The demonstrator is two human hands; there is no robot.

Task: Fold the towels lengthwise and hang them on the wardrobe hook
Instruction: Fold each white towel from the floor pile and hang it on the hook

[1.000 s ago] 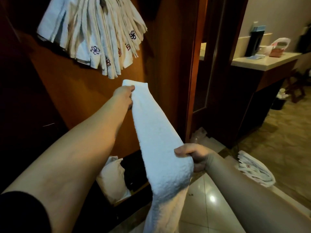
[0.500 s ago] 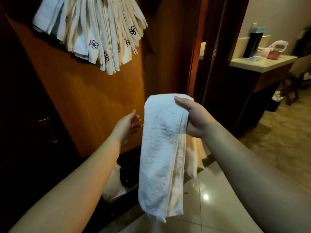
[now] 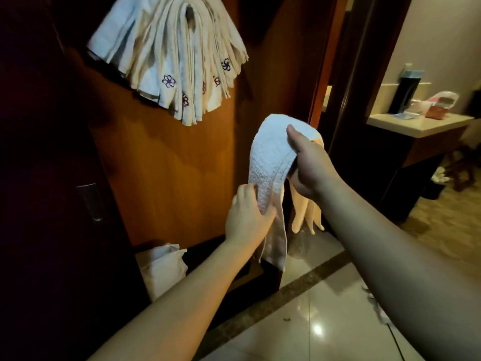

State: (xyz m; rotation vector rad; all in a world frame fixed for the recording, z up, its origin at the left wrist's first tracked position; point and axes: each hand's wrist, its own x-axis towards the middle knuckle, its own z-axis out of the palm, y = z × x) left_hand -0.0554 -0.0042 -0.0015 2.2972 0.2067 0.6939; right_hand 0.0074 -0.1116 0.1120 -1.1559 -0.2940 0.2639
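Note:
A white terry towel, folded into a long strip, is draped over my right hand, whose thumb lies on top of it while the fingers hold it from beneath. My left hand grips the front hanging part of the towel lower down. Both ends hang toward the floor. Several folded towels with embroidered flowers hang fanned out high on the wooden wardrobe panel. The hook itself is hidden behind them.
A white bag sits in the wardrobe's bottom recess. A dark door with a metal handle stands at left. A counter with a dark container and bags is at right. Tiled floor lies below.
My right hand has bunched the draped towel and stayed raised. My left hand, open and free half a second ago, has come across and taken hold of the front hanging part.

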